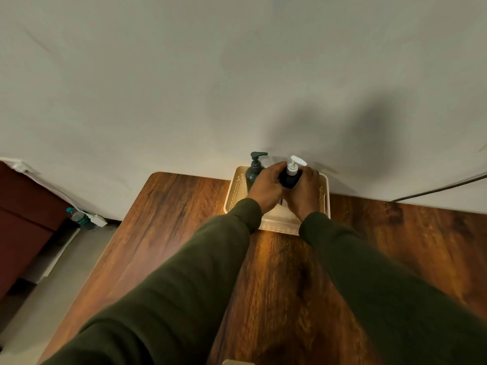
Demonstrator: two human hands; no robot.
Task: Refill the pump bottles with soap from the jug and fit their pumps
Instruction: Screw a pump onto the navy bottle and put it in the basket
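A cream perforated basket point(233, 191) stands at the far edge of the wooden table, against the wall. Inside it, at the back left, a dark grey-green pump bottle point(252, 173) stands upright with its matching pump fitted. To its right is a black bottle point(289, 179) with a white pump point(294, 165) on top. My left hand point(266, 187) and my right hand point(304, 192) both wrap around this black bottle over the basket. Its lower part is hidden by my fingers. No jug is in view.
The wooden table point(184, 219) stretches toward me under my green sleeves. A pale wall rises right behind the basket. On the floor at the left lie a water bottle point(76, 216) and a dark red piece of furniture point(23, 214).
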